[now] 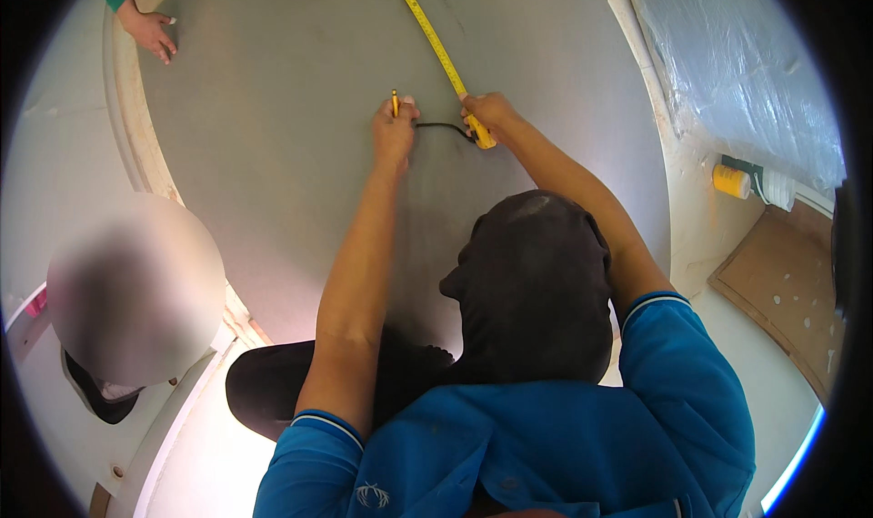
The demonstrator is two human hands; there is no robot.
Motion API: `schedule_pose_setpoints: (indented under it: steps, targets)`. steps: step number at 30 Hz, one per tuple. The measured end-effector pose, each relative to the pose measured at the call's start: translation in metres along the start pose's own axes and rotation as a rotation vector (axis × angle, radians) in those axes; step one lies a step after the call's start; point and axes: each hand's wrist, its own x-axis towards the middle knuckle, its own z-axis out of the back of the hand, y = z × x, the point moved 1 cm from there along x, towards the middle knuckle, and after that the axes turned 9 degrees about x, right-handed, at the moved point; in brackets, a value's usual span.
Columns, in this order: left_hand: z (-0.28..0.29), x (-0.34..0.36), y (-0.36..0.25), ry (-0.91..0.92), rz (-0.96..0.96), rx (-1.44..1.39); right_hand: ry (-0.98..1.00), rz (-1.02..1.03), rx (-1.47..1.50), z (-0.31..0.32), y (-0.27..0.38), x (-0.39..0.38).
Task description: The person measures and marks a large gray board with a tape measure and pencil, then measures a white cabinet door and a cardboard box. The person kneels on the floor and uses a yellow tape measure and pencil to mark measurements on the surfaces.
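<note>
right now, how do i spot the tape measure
Over the big grey surface, the blue-shirted person's right hand holds the tape measure. Its long yellow strip, running to the top edge, sets it apart from the thin pencil in the left hand.

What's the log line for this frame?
left hand: yellow pencil or pen; right hand: tape measure, blade out; black cord: between hands; grey sheet: underneath; co-worker's hand: upper left

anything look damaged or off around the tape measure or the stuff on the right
Mainly the brown board at far right: pale spots mark its surface, perhaps splashes, so it looks stained. Nothing odd stands out about the yellow tape measure in the right hand.
</note>
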Motion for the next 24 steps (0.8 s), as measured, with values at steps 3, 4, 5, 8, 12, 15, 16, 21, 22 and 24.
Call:
schedule_pose_setpoints:
  steps: [3, 4, 5, 8, 12, 15, 16, 21, 22, 24]
  targets:
    - [-0.001, 0.003, 0.002, -0.003, -0.013, 0.005, -0.057, -0.093, -0.140, 0.009, 0.001, 0.000]
    - [-0.003, 0.005, 0.000, -0.005, -0.027, 0.000, -0.091, -0.070, -0.178, 0.014, 0.001, 0.004]
    - [-0.004, 0.007, -0.001, 0.002, -0.027, 0.004, -0.125, -0.048, -0.217, 0.017, 0.001, 0.008]
    - [0.001, 0.008, -0.005, 0.002, -0.007, 0.003, -0.166, 0.003, -0.456, 0.011, 0.010, 0.004]
    - [0.001, 0.000, -0.017, 0.029, 0.048, -0.018, -0.189, -0.045, -0.525, 0.019, 0.006, 0.011]
    - [0.002, 0.000, -0.017, 0.050, 0.061, -0.006, -0.179, -0.049, -0.657, 0.030, 0.007, 0.023]
    - [0.005, 0.000, -0.015, 0.047, 0.065, -0.002, -0.168, -0.087, -0.658, 0.026, 0.010, 0.021]
    - [0.009, 0.002, -0.007, 0.057, 0.102, -0.041, -0.136, -0.193, -0.540, 0.028, 0.023, 0.009]
    - [0.010, 0.002, -0.008, 0.061, 0.107, -0.045, -0.120, -0.173, -0.533, 0.029, 0.027, 0.004]
    - [0.017, 0.006, -0.003, 0.058, 0.117, -0.057, -0.079, -0.131, -0.526, 0.025, 0.037, -0.008]
